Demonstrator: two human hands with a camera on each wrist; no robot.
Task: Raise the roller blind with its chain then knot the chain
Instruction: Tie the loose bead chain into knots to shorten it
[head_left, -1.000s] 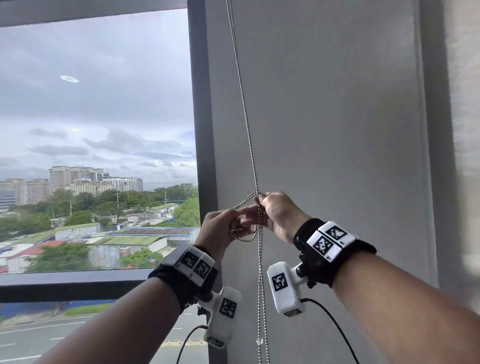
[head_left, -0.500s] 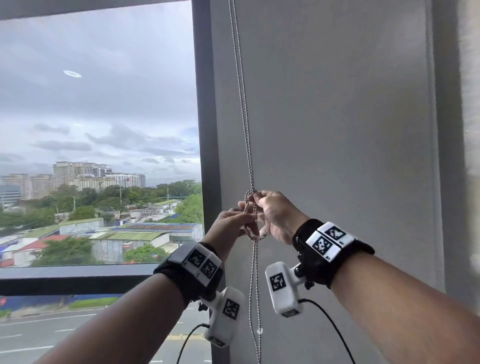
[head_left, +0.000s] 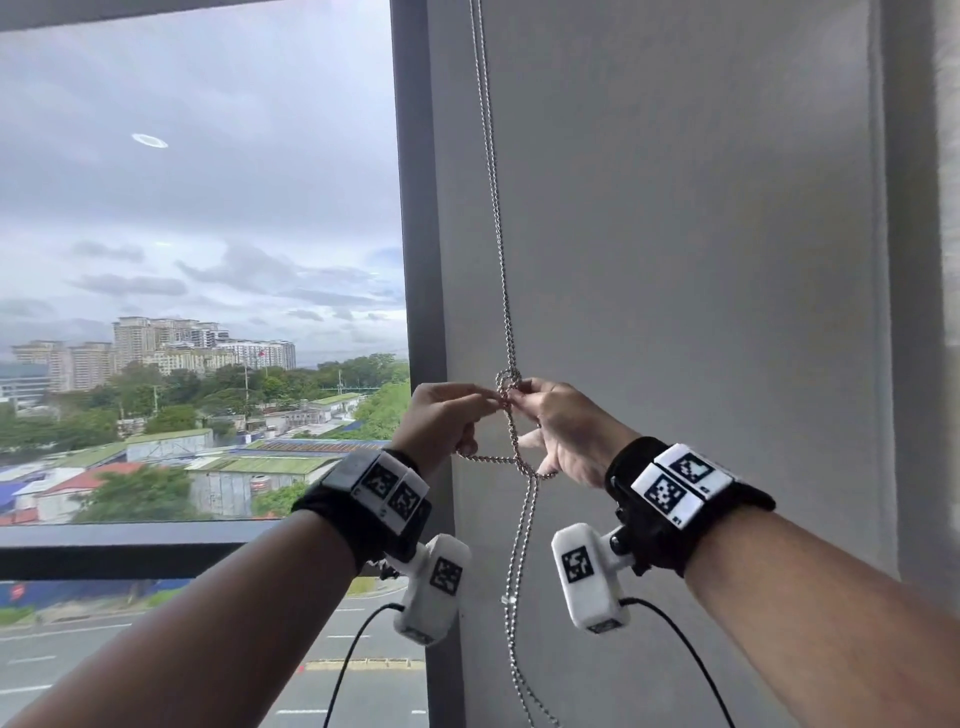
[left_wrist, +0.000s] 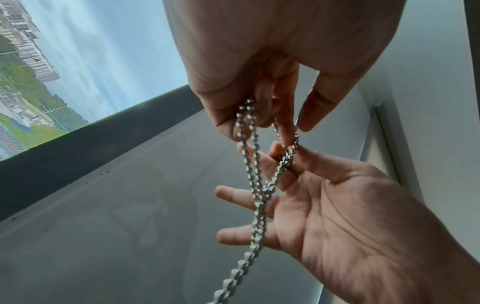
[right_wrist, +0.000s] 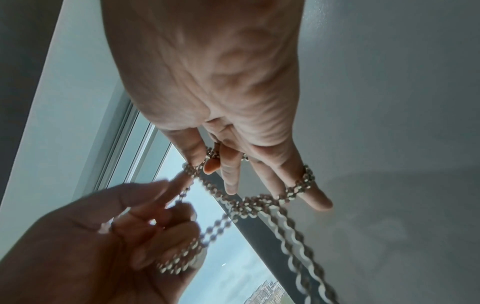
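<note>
The metal bead chain (head_left: 498, 249) hangs doubled in front of the grey wall, beside the window post. Its strands cross in a loose knot (head_left: 508, 378) just above my fingertips. My left hand (head_left: 488, 402) pinches the chain below the knot, and a loop (head_left: 488, 459) sags from its curled fingers. My right hand (head_left: 524, 397) pinches the same spot from the right. In the right wrist view its thumb and forefinger (right_wrist: 205, 164) nip the chain (right_wrist: 246, 202), which also wraps round its outer fingers. The blind itself is out of sight.
A dark window post (head_left: 415, 260) stands left of the chain, with glass (head_left: 208, 234) and a dark sill bar (head_left: 130, 551) beyond it. The grey wall (head_left: 701, 260) fills the right. The chain's tail (head_left: 519, 571) hangs between my wrists, carrying a small white connector (head_left: 506, 600).
My hands have drawn a little apart. The loop has been pulled out to both sides and the crossing has closed into a small knot above my fingers.
</note>
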